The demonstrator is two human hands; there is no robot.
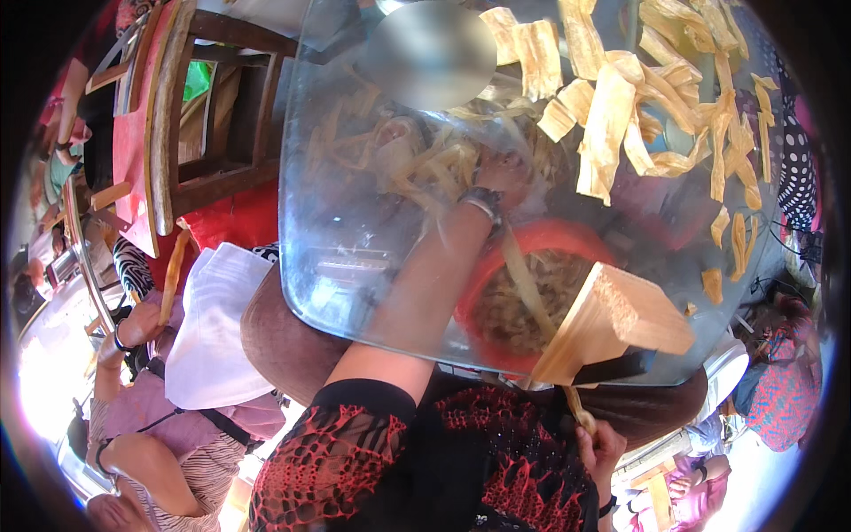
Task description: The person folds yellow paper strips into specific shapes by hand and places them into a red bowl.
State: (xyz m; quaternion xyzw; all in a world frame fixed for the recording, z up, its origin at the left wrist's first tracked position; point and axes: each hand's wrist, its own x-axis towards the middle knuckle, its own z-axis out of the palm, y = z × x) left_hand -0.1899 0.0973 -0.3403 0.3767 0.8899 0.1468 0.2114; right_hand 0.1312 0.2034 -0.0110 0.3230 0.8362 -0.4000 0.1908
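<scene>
A worker in black-and-red patterned sleeves [337, 452] tends a clear, glass-topped counter [341, 266], the right hand [605, 446] closed in a narrow grip on a long, tan, fibrous strip [578, 408] at about five o'clock from a round, red bowl [567, 235] seen through the glass. The gripped end sits just past the counter's near edge; from there the strip appears to pass behind an angled, pale wooden block [620, 310], at four o'clock from the bowl, and on up across the bowl toward eleven. The left hand [505, 173] reaches under the glass to about twelve o'clock, near a heap of loose, yellowish, ribbon-like strips [439, 168] at eleven; blur and glare make its grip impossible to tell. Small tan pieces [505, 310] cover much of the bowl's inside, suggesting a fair share is done. Plenty looks left: broad, pale-yellow strips [607, 124] lie in long lengths at one o'clock, and the held strip itself appears largely whole.
</scene>
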